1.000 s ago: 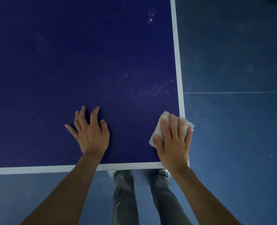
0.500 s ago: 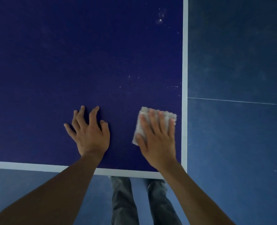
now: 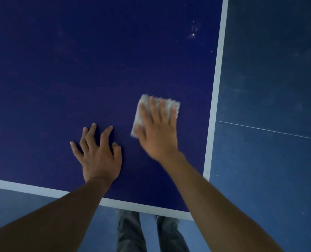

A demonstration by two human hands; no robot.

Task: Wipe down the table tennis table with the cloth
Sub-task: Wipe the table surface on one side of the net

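**Status.** The cloth (image 3: 171, 104), folded to a small pad, lies flat on the bench (image 3: 78, 70) near its right front corner, inside the white edge line (image 3: 214, 99). The right hand (image 3: 158, 135) presses down on it with fingers extended, gripping nothing; the hand is motion-blurred. The left hand (image 3: 99, 157) rests just to the cloth's left, palm down, fingers spread, holding nothing.

**Progress.** Judged as early. The surface around the cloth shows no debris. A cluster of white specks (image 3: 193, 32) remains further up, close to the right edge. The large area to the left shows only faint smears; whether it has been wiped cannot be determined.

**Change.**
- One second ago the cloth overlapped the right edge line. It now sits well inside the line, closer to the left hand.
- A scatter of specks just beyond the cloth at that time is no longer visible.
- The left hand's position on the bench is unchanged.
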